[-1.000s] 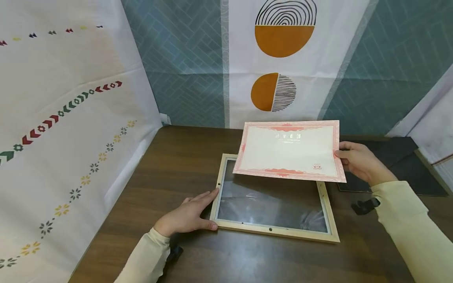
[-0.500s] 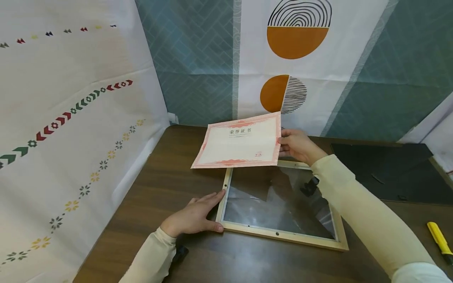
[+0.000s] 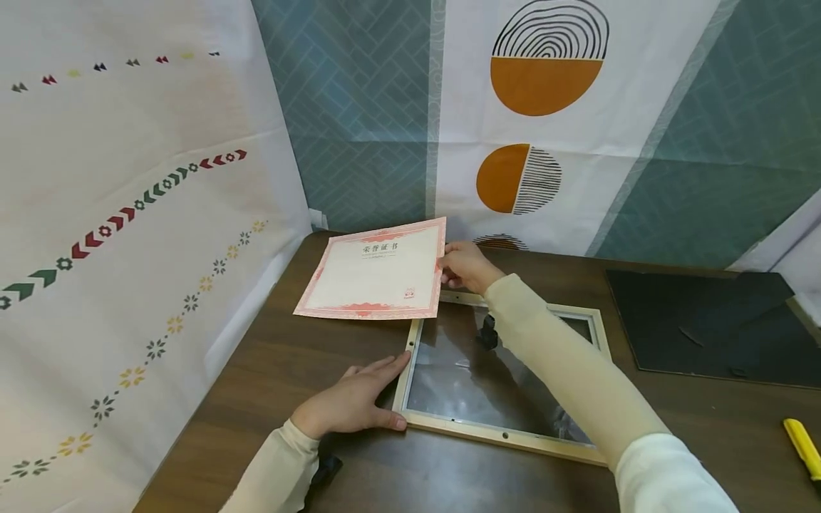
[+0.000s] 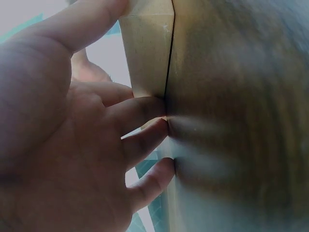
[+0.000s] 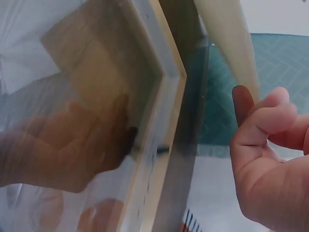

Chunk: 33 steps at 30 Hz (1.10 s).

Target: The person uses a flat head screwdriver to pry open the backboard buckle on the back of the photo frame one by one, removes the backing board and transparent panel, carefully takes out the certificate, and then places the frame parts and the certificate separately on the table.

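A certificate [image 3: 378, 274] with a pink ornate border and Chinese characters is held above the back left of the table. My right hand [image 3: 468, 267] pinches its right edge between thumb and fingers. Below lies a light wooden picture frame [image 3: 503, 435] with a clear, reflective sheet [image 3: 462, 392] in it. The right forearm crosses over that frame and hides part of it. At the frame's left side, my left hand [image 3: 353, 399] rests with fingers extended, its thumb by the near corner. The left wrist view shows the fingertips against the frame's wooden side [image 4: 147, 53].
A black backing board [image 3: 712, 328] lies at the right back of the table [image 3: 269, 399]. A yellow-handled tool [image 3: 802, 445], partly cut off, is at the right edge. Patterned cloth hangs behind and along the left side.
My right hand has carried the certificate leftward, from over the frame to beyond its left back corner. The left hand has stayed at the frame. The yellow-handled tool has come into view.
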Each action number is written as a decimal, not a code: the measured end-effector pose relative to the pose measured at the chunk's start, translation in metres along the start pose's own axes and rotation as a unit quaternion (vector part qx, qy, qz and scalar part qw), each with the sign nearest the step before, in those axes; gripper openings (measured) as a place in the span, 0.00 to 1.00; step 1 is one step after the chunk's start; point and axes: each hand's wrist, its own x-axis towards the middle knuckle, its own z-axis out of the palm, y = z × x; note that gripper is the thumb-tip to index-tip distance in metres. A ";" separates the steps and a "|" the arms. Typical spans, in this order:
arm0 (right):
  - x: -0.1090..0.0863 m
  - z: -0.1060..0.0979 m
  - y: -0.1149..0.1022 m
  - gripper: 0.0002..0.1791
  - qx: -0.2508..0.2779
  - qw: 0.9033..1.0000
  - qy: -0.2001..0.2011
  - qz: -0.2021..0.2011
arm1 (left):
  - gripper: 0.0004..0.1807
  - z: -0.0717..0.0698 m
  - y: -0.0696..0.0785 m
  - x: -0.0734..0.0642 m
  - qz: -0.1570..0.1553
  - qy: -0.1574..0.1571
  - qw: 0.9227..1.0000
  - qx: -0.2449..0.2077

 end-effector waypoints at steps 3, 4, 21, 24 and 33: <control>0.008 0.009 -0.003 0.08 0.017 1.000 0.002 0.007 | 0.58 0.000 0.002 0.001 0.003 0.000 1.000 0.001; 0.010 0.010 -0.004 0.06 0.024 1.000 0.003 0.010 | 0.58 0.000 0.002 0.002 0.004 0.000 1.000 0.003; 0.027 0.019 -0.007 0.14 0.053 0.997 0.016 0.062 | 0.58 0.003 0.012 0.015 0.012 -0.010 1.000 0.015; 0.030 0.017 -0.005 0.17 0.052 0.996 0.021 0.070 | 0.58 0.003 0.013 0.016 0.017 -0.007 1.000 0.016; 0.028 0.003 -0.001 0.22 0.015 0.997 0.044 0.063 | 0.58 -0.001 0.017 0.016 0.015 -0.005 1.000 0.018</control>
